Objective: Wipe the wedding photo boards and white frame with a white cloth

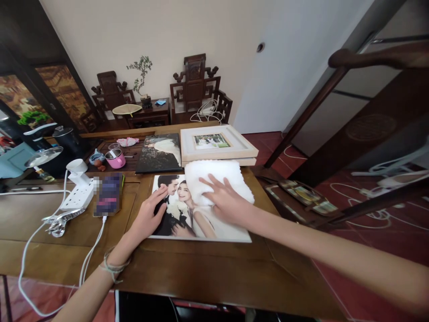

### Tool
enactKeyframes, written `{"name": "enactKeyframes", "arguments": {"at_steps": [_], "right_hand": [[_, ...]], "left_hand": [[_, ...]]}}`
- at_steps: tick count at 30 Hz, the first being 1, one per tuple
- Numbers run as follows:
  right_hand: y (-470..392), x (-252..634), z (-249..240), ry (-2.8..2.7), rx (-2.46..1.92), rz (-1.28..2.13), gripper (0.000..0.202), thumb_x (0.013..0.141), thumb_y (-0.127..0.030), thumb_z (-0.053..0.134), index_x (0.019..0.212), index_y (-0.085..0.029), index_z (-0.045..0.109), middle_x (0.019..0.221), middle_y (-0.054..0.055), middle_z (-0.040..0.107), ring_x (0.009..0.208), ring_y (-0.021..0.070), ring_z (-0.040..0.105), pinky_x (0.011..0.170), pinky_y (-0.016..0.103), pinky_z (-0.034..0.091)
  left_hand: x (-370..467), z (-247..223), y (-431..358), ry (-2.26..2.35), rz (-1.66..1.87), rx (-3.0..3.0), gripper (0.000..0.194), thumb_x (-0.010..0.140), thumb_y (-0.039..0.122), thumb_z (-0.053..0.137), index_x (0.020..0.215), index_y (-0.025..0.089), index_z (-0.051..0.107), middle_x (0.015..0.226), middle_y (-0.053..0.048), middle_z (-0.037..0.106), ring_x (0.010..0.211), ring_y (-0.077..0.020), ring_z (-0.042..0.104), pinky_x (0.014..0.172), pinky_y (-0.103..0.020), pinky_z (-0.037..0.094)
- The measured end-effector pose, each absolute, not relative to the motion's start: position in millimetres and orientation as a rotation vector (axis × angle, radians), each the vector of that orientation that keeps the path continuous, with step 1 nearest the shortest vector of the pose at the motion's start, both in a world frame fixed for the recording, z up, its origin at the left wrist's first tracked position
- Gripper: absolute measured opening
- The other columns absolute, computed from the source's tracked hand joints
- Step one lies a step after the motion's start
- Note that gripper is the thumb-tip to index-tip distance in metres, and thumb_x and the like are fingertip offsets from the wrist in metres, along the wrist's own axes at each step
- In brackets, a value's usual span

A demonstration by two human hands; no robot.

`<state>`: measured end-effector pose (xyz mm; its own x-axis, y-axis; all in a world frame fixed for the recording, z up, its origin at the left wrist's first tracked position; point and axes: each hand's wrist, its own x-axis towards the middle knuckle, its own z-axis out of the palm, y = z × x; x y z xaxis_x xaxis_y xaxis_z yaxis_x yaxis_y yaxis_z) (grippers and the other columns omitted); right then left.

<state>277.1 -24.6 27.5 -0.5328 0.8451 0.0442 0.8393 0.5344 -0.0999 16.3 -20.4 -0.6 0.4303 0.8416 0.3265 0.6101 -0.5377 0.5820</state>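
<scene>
A photo panel [181, 219] showing a couple with a bouquet lies flat on the wooden table. My left hand [150, 214] rests on its left edge, fingers stretched out and holding nothing. A folded white cloth [197, 174] covers the panel's upper right part. Lying on that cloth, my right hand [226, 199] presses it down with spread fingers. Behind the panel stands a stack of pale wooden picture frames [217, 141], and to their left a dark photo panel [159, 152] lies flat.
On the left are a power strip [78, 192], a phone [109, 194] on a charging cable, a pink cup [115, 158] and a dark kettle [69, 138]. The wooden table [201, 273] ends at the right, near a dark wooden chair [311, 134]. Cables lie on the floor.
</scene>
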Motion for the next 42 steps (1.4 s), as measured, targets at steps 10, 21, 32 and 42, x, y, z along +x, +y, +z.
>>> {"name": "enactKeyframes", "arguments": {"at_steps": [10, 21, 32, 42], "right_hand": [[-148, 259, 22, -2.846, -1.151, 0.394, 0.018, 0.074, -0.015, 0.063, 0.089, -0.018, 0.074, 0.153, 0.016, 0.025, 0.137, 0.0478, 0.012, 0.102, 0.075, 0.018], [-36, 255, 43, -2.76, -1.454, 0.279, 0.051, 0.073, 0.003, 0.047, 0.119, -0.013, 0.062, 0.152, 0.018, 0.028, 0.139, 0.0423, 0.012, 0.104, 0.069, 0.022], [-97, 245, 39, -2.863, -1.407, 0.416, 0.038, 0.072, -0.003, 0.058, 0.106, -0.015, 0.07, 0.155, 0.018, 0.018, 0.139, 0.0454, 0.005, 0.105, 0.071, 0.012], [-101, 247, 38, -2.875, -1.305, 0.402, 0.043, 0.072, -0.002, 0.055, 0.109, -0.017, 0.068, 0.155, 0.016, 0.018, 0.14, 0.042, 0.007, 0.107, 0.069, 0.013]], "left_hand": [[18, -2, -20, 1.24, 0.87, 2.301, 0.039, 0.092, 0.025, 0.044, 0.129, 0.018, 0.056, 0.141, -0.01, 0.05, 0.135, -0.0229, 0.041, 0.113, -0.045, 0.032], [15, -4, -19, 1.223, 0.849, 2.319, 0.041, 0.094, 0.025, 0.042, 0.132, 0.016, 0.053, 0.142, -0.01, 0.048, 0.136, -0.0214, 0.04, 0.115, -0.044, 0.03], [13, -8, -19, 1.294, 0.815, 2.301, 0.045, 0.096, 0.029, 0.038, 0.137, 0.013, 0.047, 0.148, -0.013, 0.039, 0.14, -0.0213, 0.031, 0.116, -0.044, 0.025], [10, -9, -19, 1.238, 0.748, 2.298, 0.048, 0.096, 0.034, 0.038, 0.141, 0.018, 0.042, 0.152, -0.011, 0.033, 0.143, -0.0228, 0.024, 0.117, -0.047, 0.02]]}}
